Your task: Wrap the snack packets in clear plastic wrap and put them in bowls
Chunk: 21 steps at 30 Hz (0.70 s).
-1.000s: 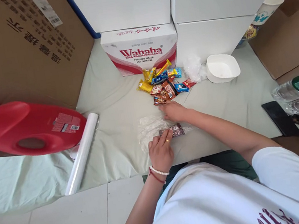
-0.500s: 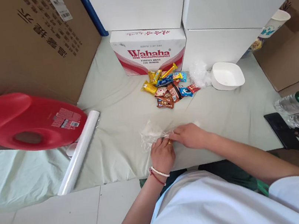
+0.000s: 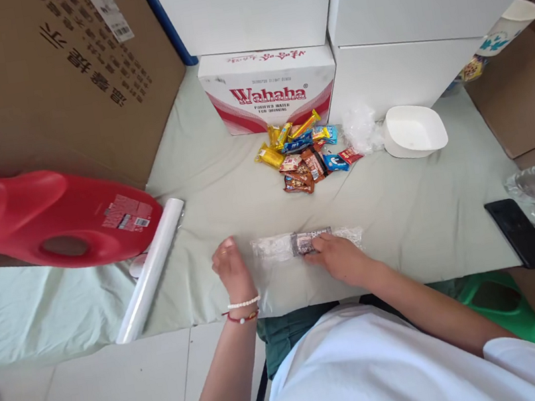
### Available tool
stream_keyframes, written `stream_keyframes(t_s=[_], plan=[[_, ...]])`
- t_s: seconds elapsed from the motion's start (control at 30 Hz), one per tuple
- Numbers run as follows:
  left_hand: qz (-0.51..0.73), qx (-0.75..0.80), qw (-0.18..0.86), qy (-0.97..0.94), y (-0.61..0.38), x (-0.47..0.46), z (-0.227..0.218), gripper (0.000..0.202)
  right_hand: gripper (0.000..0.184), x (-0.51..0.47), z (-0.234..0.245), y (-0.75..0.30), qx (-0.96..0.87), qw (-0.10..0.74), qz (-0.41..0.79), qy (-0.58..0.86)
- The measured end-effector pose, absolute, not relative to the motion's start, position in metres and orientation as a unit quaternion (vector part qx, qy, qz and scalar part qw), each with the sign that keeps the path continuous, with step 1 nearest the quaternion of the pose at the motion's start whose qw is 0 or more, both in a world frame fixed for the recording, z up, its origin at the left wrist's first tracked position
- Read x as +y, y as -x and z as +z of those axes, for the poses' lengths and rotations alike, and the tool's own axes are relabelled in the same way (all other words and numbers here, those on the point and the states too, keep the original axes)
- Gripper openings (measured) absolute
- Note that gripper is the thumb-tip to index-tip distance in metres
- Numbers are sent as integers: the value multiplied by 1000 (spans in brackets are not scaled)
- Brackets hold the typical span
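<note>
In the head view, one white, rounded plastic bowl [image 3: 417,146] shows its inner bottom; two clear plastic bottles [image 3: 529,183] are at the right. One dark, flat rectangular packet [image 3: 300,244] lies with one clear crinkled film strip [image 3: 272,249] on the cloth-covered bench [image 3: 202,170]. The right hand [image 3: 345,259] has fingers touching this packet, grip unclear; the left hand [image 3: 233,272], beside the film, has curled fingers, and I cannot tell their hold

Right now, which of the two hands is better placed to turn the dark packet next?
Probably the right hand: its fingertips rest at the dark packet. The left hand is apart, beyond the left end of the clear wrap.
</note>
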<state>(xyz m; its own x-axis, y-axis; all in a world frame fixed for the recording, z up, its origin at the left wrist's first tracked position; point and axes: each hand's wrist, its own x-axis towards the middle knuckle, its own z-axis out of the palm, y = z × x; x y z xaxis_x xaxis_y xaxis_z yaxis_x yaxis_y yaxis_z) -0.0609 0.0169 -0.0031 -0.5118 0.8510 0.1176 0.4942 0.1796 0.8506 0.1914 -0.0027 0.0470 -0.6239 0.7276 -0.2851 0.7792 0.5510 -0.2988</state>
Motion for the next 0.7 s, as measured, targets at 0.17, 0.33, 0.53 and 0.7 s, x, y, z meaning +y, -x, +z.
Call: stream_keyframes(t_s=[0.17, 0.33, 0.53, 0.7], plan=[[313, 756, 206, -537, 35, 15, 5, 31, 35, -1, 49, -191, 860, 41, -243, -448], [339, 684, 284, -580, -1, -5, 24, 14, 35, -4, 41, -194, 857, -18, -262, -444], [280, 535, 219, -766, -40, -23, 23, 35, 29, -16, 23, -223, 859, -196, -296, -368], [193, 516, 82, -831, -46, -43, 5, 51, 35, -25, 17, -255, 729, -303, -206, -578]])
